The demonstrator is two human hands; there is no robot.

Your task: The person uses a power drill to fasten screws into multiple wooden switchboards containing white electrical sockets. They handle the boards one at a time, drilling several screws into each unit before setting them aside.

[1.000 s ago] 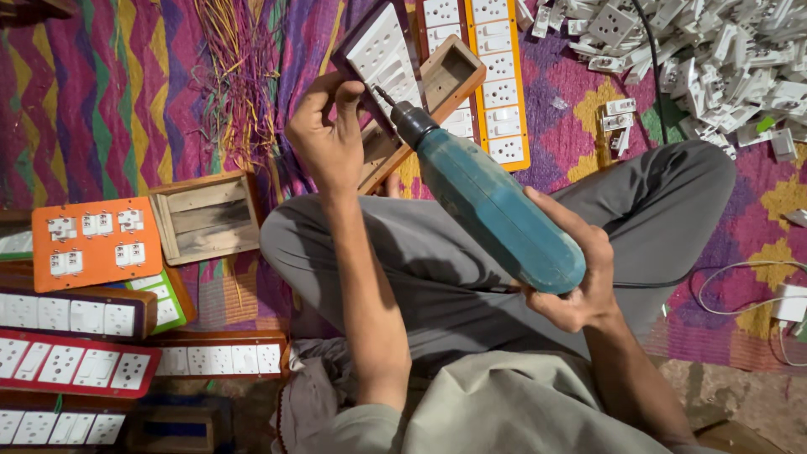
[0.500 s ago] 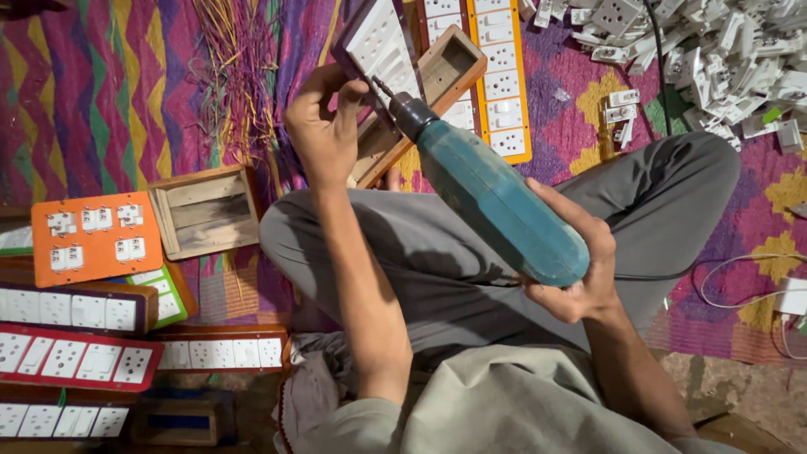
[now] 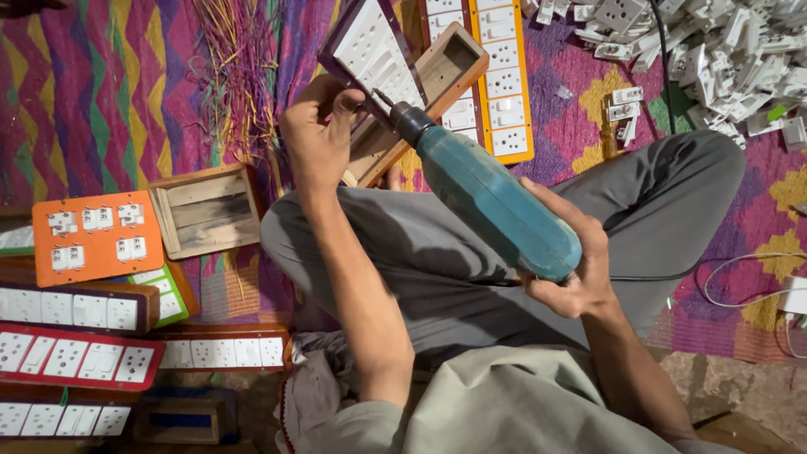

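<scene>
I sit cross-legged on a patterned rug. My right hand (image 3: 572, 273) grips the rear of a teal electric drill (image 3: 492, 197) that points up and to the left. Its bit touches a dark-framed white switch panel (image 3: 374, 46), which is tilted up over a long wooden box (image 3: 437, 84). My left hand (image 3: 319, 134) holds the panel's lower edge right beside the drill bit, fingers pinched at the tip.
An empty wooden box (image 3: 208, 210) and an orange switch board (image 3: 94, 235) lie at my left. Long switch boards (image 3: 76, 357) are stacked at lower left. A heap of white sockets (image 3: 723, 50) fills the upper right; wire strands (image 3: 239, 76) lie above.
The drill and both hands have stayed on the tilted panel; only the camera has shifted slightly, with the left fingers closing nearer the bit.
</scene>
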